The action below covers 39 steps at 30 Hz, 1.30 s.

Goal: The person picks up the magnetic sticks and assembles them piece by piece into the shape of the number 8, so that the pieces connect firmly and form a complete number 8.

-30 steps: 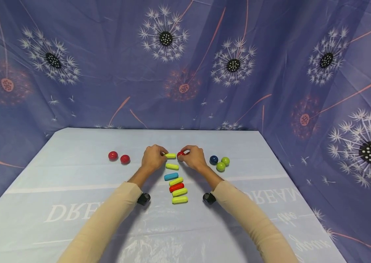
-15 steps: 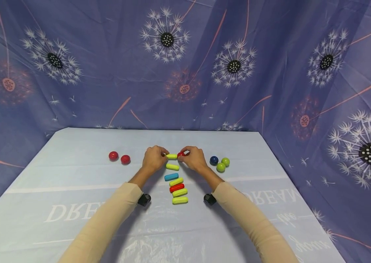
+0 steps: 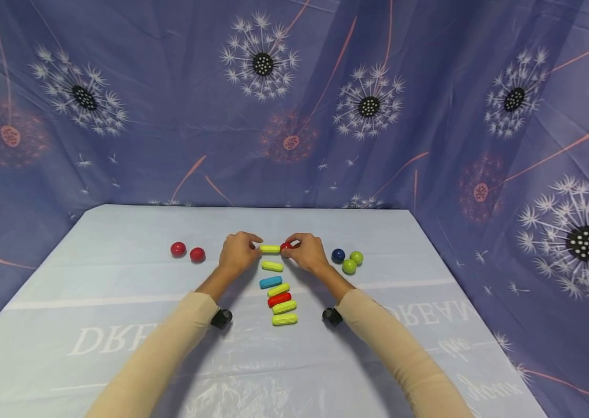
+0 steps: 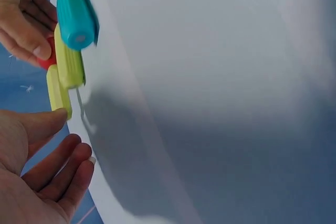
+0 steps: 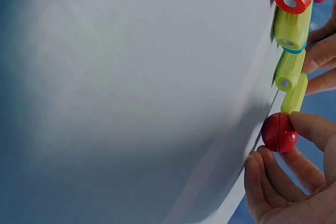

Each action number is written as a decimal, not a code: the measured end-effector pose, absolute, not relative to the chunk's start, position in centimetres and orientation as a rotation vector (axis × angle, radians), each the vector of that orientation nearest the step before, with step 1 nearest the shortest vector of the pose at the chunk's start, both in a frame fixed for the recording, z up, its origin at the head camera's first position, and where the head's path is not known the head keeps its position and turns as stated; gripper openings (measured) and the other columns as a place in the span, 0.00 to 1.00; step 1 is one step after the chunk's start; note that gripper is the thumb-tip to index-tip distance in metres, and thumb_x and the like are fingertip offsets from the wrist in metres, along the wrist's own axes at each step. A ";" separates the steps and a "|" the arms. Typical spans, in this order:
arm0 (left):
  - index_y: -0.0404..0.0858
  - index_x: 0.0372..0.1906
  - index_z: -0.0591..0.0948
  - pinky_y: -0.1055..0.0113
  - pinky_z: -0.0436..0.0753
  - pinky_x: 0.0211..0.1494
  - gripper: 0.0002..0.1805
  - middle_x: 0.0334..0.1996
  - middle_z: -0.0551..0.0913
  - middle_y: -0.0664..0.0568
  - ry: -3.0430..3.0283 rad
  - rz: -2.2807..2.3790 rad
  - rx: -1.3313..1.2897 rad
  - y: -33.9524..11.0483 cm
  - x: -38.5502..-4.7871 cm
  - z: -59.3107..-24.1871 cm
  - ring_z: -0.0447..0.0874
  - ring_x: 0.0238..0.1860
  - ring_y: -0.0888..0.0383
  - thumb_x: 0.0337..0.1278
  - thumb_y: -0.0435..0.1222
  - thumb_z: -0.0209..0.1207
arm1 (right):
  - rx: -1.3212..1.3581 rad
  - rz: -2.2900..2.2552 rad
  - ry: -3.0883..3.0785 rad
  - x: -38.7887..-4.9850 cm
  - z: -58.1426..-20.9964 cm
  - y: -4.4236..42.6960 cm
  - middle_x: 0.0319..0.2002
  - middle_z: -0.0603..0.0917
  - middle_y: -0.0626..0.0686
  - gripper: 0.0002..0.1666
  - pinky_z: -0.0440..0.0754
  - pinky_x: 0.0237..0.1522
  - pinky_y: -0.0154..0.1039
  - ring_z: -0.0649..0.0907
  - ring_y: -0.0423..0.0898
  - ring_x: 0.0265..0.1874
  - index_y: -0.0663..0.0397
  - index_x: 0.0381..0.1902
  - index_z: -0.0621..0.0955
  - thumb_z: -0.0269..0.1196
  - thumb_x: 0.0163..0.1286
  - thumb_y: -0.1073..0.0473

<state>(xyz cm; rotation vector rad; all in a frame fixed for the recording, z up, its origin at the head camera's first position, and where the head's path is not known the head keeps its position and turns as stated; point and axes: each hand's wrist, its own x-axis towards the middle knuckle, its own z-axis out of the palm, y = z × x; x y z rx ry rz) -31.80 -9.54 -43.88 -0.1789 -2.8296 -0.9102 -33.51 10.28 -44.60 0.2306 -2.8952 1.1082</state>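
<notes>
My right hand pinches a red ball between thumb and fingers. The ball meets the right end of a yellow-green ridged rod. At that rod's left end is my left hand, its fingers spread apart. In the left wrist view one fingertip lies at the rod's end, while the other fingers stand free of it. Just nearer the body lies another yellow-green rod, then a blue rod. Pale metal-looking discs show at some rod ends.
Further down the column are a red rod and several yellow-green rods. Two red balls sit on the left. A dark blue ball and two green balls are on the right. A patterned curtain hangs behind the table.
My left hand has drawn slightly left and its grip on the rod's end has loosened. The rod's end has come up against the red ball, which my right hand still holds.
</notes>
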 end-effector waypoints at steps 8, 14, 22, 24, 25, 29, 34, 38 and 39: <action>0.39 0.52 0.89 0.52 0.84 0.46 0.16 0.39 0.90 0.41 -2.821 -0.907 -0.236 -12.2 -31.4 -42.6 0.87 0.41 0.45 0.56 0.32 0.68 | 0.237 1.122 -2.883 -33.3 -44.6 10.5 0.38 0.90 0.53 0.17 0.80 0.36 0.38 0.86 0.49 0.38 0.49 0.47 0.89 0.74 0.61 0.50; 0.36 0.53 0.87 0.48 0.82 0.48 0.19 0.40 0.89 0.37 -2.800 -0.894 -0.297 -14.9 -30.9 -41.6 0.87 0.41 0.41 0.55 0.32 0.68 | 0.237 1.135 -2.882 -33.4 -44.6 10.6 0.39 0.90 0.53 0.18 0.81 0.36 0.38 0.86 0.49 0.38 0.49 0.47 0.89 0.74 0.61 0.50; 0.38 0.54 0.87 0.59 0.81 0.34 0.20 0.43 0.89 0.36 -2.795 -0.880 -0.282 -18.4 -29.8 -41.3 0.87 0.32 0.49 0.54 0.35 0.69 | 0.257 1.125 -2.887 -33.6 -44.6 10.6 0.38 0.90 0.52 0.17 0.80 0.36 0.38 0.86 0.48 0.38 0.49 0.46 0.89 0.74 0.61 0.50; 0.38 0.55 0.86 0.58 0.81 0.33 0.20 0.45 0.88 0.35 -2.807 -0.882 -0.275 -19.1 -29.4 -41.3 0.87 0.32 0.49 0.55 0.35 0.68 | 0.259 1.128 -2.885 -33.6 -44.5 10.6 0.37 0.90 0.52 0.16 0.80 0.35 0.37 0.86 0.48 0.37 0.49 0.46 0.89 0.74 0.61 0.50; 0.38 0.55 0.86 0.57 0.82 0.34 0.20 0.46 0.88 0.35 -2.809 -0.880 -0.275 -19.4 -29.2 -41.2 0.87 0.33 0.49 0.56 0.35 0.68 | 0.260 1.129 -2.884 -33.6 -44.5 10.6 0.37 0.90 0.52 0.16 0.80 0.35 0.37 0.86 0.48 0.37 0.49 0.46 0.89 0.74 0.61 0.50; 0.36 0.56 0.86 0.50 0.84 0.41 0.20 0.48 0.86 0.33 -2.806 -0.879 -0.291 -20.5 -28.7 -41.1 0.90 0.38 0.45 0.57 0.35 0.68 | 0.263 1.127 -2.888 -33.6 -44.5 10.5 0.37 0.90 0.52 0.17 0.80 0.34 0.36 0.86 0.47 0.37 0.48 0.46 0.89 0.74 0.61 0.50; 0.36 0.56 0.85 0.57 0.80 0.36 0.22 0.49 0.85 0.32 -2.827 -0.850 -0.287 -21.8 -28.2 -41.3 0.85 0.30 0.51 0.55 0.35 0.69 | 0.250 1.132 -2.894 -33.6 -44.6 10.5 0.38 0.90 0.52 0.18 0.80 0.33 0.36 0.86 0.48 0.37 0.48 0.47 0.89 0.74 0.60 0.49; 0.35 0.57 0.85 0.62 0.74 0.32 0.23 0.49 0.85 0.32 -2.856 -0.842 -0.276 -22.5 -27.9 -41.5 0.79 0.29 0.53 0.54 0.36 0.70 | 0.249 1.125 -2.893 -33.6 -44.6 10.5 0.38 0.90 0.52 0.18 0.80 0.33 0.36 0.86 0.48 0.37 0.48 0.47 0.89 0.74 0.60 0.49; 0.35 0.57 0.85 0.61 0.75 0.33 0.23 0.48 0.86 0.33 -2.856 -0.832 -0.276 -22.6 -27.9 -41.6 0.80 0.30 0.53 0.54 0.36 0.70 | 0.250 1.124 -2.893 -33.6 -44.6 10.5 0.38 0.90 0.52 0.18 0.79 0.33 0.36 0.86 0.48 0.37 0.48 0.47 0.89 0.74 0.60 0.49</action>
